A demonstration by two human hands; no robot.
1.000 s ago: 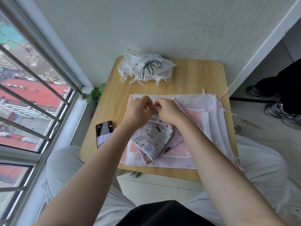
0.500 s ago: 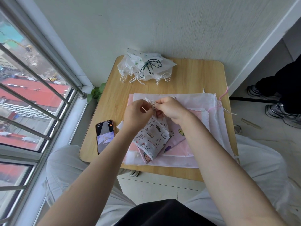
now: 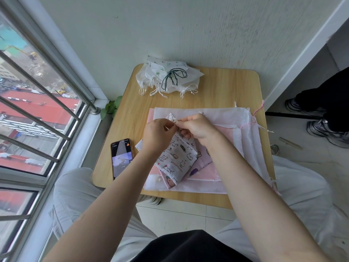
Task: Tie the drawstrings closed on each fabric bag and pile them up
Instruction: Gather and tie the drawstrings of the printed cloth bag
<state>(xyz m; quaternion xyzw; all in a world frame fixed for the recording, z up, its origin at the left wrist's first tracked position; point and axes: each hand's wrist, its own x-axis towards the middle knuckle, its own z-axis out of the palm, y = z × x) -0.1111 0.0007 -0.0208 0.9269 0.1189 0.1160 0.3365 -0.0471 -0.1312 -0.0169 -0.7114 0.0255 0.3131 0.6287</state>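
Where the two hands meet above the middle of the wooden table, a white cat-print drawstring bag is held up by its gathered mouth. The left hand is closed in a pinch on the bag's drawstring, and the right hand is likewise closed in a pinch on it from the other side; the fingertips nearly touch. The knot itself is too small and too covered by fingers to be made out. The bag's lower end rests on a stack of flat bags, pink and white, whose number cannot be counted because the forearms cover much of it. A purple-print pink bag is partly visible beneath the cat-print one.

At the far edge of the table, near the wall, a pile of tied white bags is seen, the topmost closed with a dark green cord. A smartphone, screen lit, lies on the table's left side, its near end hidden by the left forearm. A second person's shoes are cut off at the right frame edge.
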